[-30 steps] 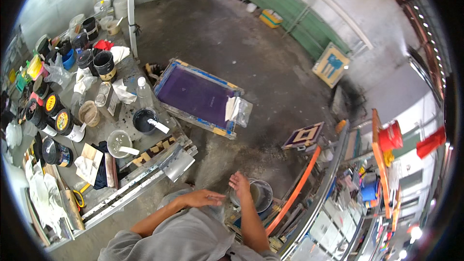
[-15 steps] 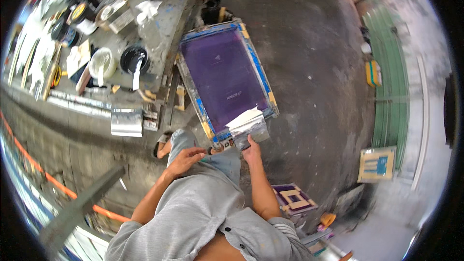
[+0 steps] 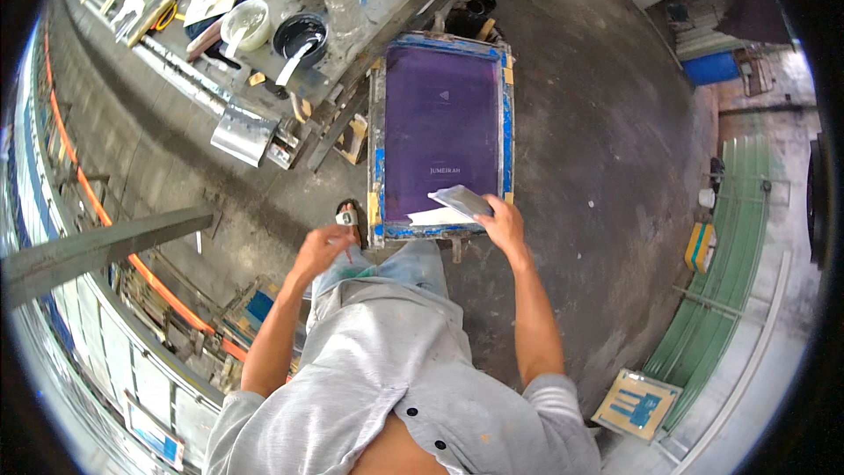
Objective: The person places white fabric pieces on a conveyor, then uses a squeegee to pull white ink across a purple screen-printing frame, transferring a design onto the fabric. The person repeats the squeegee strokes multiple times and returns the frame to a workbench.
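- Your right hand (image 3: 503,224) clamps a flat grey squeegee blade (image 3: 461,201) on the purple-meshed, blue-taped wooden screen frame (image 3: 444,132)'s near end.
- Your left hand (image 3: 318,251) hangs loose, apart, holding nothing.
- Unsteadied, that frame may skid.
- Nearby black ink tub (image 3: 299,35) could tip.

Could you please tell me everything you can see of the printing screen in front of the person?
The screen is a rectangular frame with a purple mesh, its edges bound in worn blue tape. It lies about flat, low over the concrete floor, beside the cluttered bench. Faint pale marks show in the mesh. At its near edge the right hand holds a grey squeegee over a white patch. The left hand hangs beside it, apart.
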`<state>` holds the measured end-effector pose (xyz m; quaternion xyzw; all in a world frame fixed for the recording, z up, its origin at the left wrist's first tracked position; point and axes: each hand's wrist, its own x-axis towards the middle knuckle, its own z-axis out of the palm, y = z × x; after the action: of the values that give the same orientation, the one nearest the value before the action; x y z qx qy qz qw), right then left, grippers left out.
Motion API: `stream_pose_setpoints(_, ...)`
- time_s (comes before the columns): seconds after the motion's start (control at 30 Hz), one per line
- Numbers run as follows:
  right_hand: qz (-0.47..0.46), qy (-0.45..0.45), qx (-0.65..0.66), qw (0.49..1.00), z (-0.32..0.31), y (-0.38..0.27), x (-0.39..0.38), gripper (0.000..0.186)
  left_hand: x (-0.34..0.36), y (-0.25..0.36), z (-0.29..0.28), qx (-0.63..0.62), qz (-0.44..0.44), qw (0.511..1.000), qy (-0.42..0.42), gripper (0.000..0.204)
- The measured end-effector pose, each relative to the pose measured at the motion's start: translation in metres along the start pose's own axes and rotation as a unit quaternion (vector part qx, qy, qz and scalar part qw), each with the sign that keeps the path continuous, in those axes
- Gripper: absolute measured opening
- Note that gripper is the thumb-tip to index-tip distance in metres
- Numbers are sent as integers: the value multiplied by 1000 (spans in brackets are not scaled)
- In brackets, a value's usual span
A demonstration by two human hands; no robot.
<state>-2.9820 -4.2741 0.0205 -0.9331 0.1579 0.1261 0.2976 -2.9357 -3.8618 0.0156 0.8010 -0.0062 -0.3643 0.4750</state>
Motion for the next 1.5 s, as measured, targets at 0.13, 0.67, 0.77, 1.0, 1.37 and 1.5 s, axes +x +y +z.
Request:
stream_pose_setpoints(0.13, -126, -145, -100, 976, -2, 1, 69, 39, -36, -8, 0, -76, -13, 978, 192, 36)
stream_pose_setpoints(0.67, -148, -315, -163, 923, 42, 6, 110, 67, -202, -123, 200, -219, -324, 878, 276, 46)
stream_pose_setpoints(0.77, -140, -344, -152, 916, 51, 11, 126, 66, -192, -126, 207, -252, -316, 862, 305, 46)
stream_pose_setpoints(1.0, -232, -280, -154, 919, 7, -7, 105, 43, -198, -171, 208, -242, -325, 868, 288, 44)
stream_pose_setpoints(1.37, -301, -123, -71, 943, 10, 40, 34, 24, -208, -236, 265, -314, -347, 842, 270, 38)
stream_pose_setpoints(1.5, -223, -164, -105, 955, 8, 16, 82, 31, -213, -239, 272, -311, -370, 841, 241, 38)
